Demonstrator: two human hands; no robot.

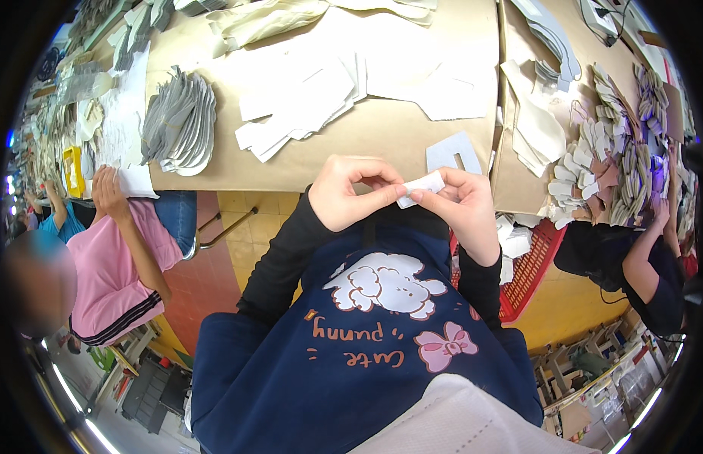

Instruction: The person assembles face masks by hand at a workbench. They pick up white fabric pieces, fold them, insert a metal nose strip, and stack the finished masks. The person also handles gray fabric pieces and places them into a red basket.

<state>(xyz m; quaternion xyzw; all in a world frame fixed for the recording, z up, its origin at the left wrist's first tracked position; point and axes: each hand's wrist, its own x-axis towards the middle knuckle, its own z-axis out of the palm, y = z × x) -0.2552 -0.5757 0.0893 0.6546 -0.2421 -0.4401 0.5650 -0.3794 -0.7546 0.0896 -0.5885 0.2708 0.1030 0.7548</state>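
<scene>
Just over the table's near edge, my left hand (350,194) and my right hand (468,210) meet at a small white folded piece (424,186), perhaps paper or fabric. Thumb and fingers of both hands pinch it, the left at one end and the right along its lower edge. Behind my right hand a pale grey flat piece (440,151) with a slot cut in it lies on the table. Farther off, a loose spread of white cut sheets (306,94) overlaps on the brown-covered table (268,172).
Bundled grey curved pieces (180,121) stand at the left, cream material (268,21) at the back. On the right table are many small cut pieces (593,151). A red plastic basket (529,276) stands below. Co-workers sit on both sides, one in a pink shirt (117,257).
</scene>
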